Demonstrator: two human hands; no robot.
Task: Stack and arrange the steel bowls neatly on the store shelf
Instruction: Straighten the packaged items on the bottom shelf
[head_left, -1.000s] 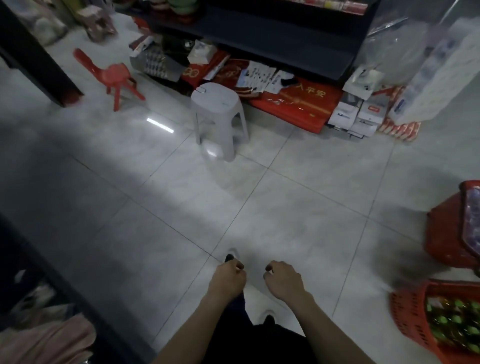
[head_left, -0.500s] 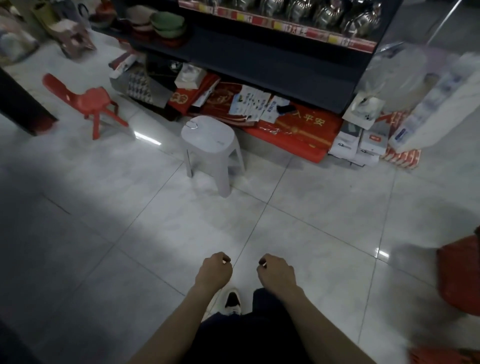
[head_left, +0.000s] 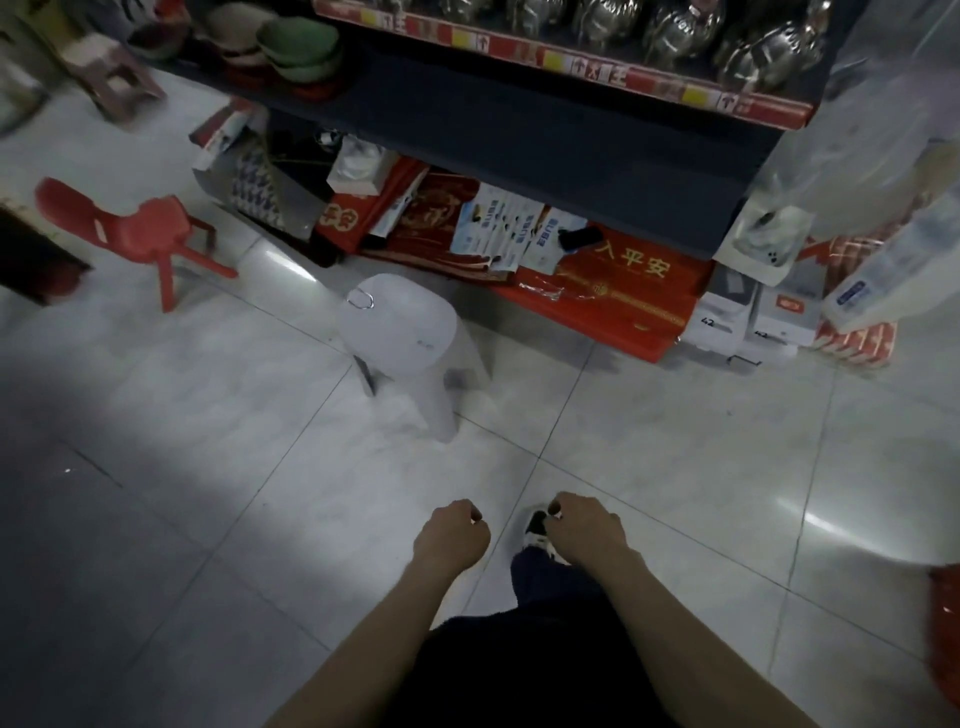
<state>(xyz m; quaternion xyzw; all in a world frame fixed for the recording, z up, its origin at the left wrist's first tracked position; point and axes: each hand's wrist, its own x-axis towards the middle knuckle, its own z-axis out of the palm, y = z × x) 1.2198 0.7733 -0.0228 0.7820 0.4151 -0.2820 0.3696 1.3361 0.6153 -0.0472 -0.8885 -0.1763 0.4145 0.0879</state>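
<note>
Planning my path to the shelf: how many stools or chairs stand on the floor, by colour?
White stool: 1
Red chair: 1
Pinkish stool: 1
Total: 3

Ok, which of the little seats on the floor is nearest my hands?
The white stool, straight ahead; the red chair and the brownish stool stand farther off to the left.

Dim, murky view. A pale band of light crosses the glossy white tiled floor (head_left: 208, 415) at centre left, with small glare streaks at lower right. The lower left sinks into shadow. Frame edges bow and smear, and the shiny steel bowls (head_left: 675, 31) along the top are blurred.
</note>
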